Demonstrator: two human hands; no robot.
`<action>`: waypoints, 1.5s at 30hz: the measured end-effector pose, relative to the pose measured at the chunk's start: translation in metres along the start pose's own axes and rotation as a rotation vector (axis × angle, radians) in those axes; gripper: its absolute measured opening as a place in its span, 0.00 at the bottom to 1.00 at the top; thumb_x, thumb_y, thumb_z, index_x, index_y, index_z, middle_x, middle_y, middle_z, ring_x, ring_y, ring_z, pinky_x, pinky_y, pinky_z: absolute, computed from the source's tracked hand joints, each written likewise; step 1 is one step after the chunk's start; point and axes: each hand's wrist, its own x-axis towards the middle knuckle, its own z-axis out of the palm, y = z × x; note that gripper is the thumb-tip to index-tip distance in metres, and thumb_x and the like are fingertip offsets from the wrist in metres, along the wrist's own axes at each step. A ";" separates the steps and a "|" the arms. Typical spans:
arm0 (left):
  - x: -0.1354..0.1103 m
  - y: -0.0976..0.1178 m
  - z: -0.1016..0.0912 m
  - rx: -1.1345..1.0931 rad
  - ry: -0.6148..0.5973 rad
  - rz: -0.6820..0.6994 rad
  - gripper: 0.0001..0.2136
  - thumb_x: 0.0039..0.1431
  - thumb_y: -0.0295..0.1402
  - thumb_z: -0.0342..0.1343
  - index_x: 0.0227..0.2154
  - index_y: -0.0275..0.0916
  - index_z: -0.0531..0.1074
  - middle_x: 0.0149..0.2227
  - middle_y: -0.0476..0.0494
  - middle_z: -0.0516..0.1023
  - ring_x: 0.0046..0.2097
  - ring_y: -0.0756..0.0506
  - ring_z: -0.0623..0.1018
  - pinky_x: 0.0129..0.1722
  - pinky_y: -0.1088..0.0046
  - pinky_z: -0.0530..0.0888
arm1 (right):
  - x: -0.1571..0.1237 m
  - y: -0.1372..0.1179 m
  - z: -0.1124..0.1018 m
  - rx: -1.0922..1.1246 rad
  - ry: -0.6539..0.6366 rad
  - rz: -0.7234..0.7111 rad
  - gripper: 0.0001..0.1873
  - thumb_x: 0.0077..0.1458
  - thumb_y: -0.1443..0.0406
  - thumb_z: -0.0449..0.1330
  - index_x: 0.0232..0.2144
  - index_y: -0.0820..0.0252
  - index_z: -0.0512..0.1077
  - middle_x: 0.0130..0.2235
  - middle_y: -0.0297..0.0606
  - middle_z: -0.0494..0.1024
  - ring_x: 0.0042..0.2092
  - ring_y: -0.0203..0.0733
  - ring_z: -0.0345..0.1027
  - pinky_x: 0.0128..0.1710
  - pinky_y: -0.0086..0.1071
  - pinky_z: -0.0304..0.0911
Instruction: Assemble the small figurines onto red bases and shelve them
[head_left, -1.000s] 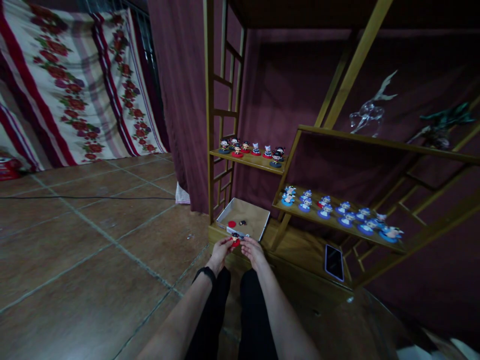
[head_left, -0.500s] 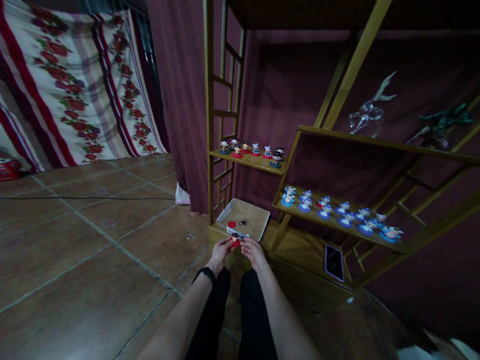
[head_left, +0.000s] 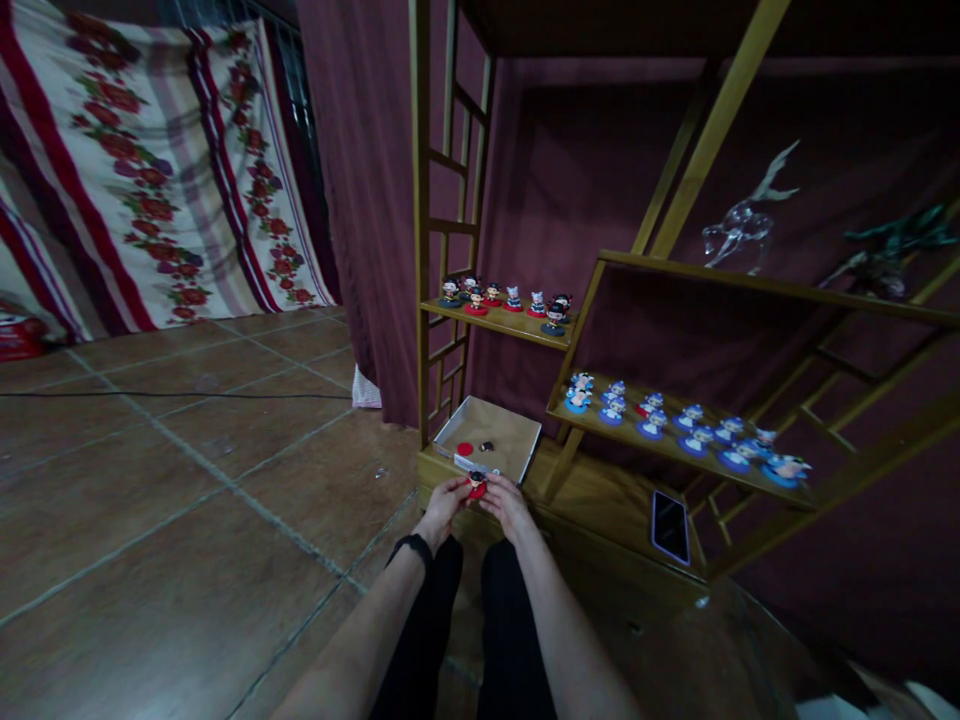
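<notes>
A small figurine [head_left: 477,482] with a dark head and a red base is held between my two hands, in front of a shallow box. My left hand [head_left: 445,505] pinches it from the left side. From the right, the fingers of my right hand [head_left: 507,505] are closed against it. In the box [head_left: 512,428] behind them lie a red disc [head_left: 465,449] and a small dark piece [head_left: 486,447], too small to make out. The underside of the figurine is hidden.
Several dark and red figurines [head_left: 513,298] stand on the upper left shelf [head_left: 499,320]. Blue and purple figurines [head_left: 651,424] line the lower right shelf. A phone [head_left: 670,527] lies on the bottom board. Above stands a clear deer ornament [head_left: 742,228].
The figurine has shifted slightly right, against the fingers of my right hand. My right hand has closed in on it. The box and shelves look unchanged.
</notes>
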 end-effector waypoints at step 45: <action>0.013 -0.005 -0.001 0.127 -0.020 -0.083 0.15 0.30 0.33 0.67 0.26 0.35 0.74 0.21 0.47 0.74 0.21 0.53 0.70 0.23 0.78 0.63 | -0.004 -0.001 0.015 -0.031 -0.042 -0.125 0.15 0.29 0.67 0.66 0.27 0.61 0.74 0.29 0.37 0.76 0.31 0.39 0.71 0.31 0.31 0.65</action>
